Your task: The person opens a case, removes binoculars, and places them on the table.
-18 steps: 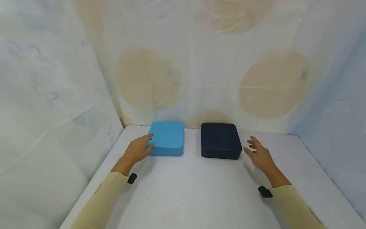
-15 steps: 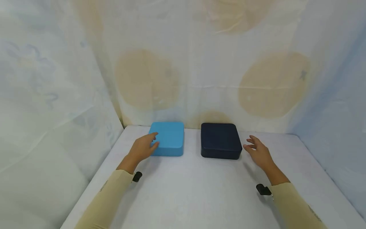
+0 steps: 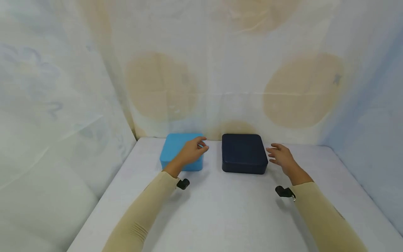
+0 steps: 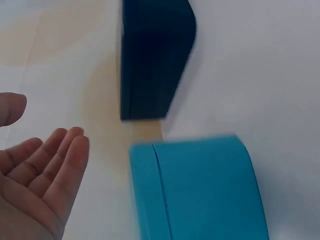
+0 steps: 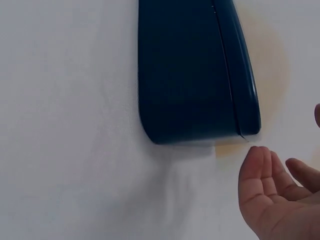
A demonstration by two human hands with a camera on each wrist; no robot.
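Boxes sit side by side at the table's (image 3: 220,210) back: we hover our left hand (image 3: 192,151), fingers loosely spread, over the light blue box (image 3: 172,148); our open right hand (image 3: 280,156) nears the navy box (image 3: 243,152).

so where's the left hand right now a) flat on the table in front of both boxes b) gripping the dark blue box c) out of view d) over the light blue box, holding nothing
d: in the head view the left hand hovers over the right part of the light blue box, and the left wrist view shows its fingers relaxed and holding nothing, with the dark blue box apart to the side.
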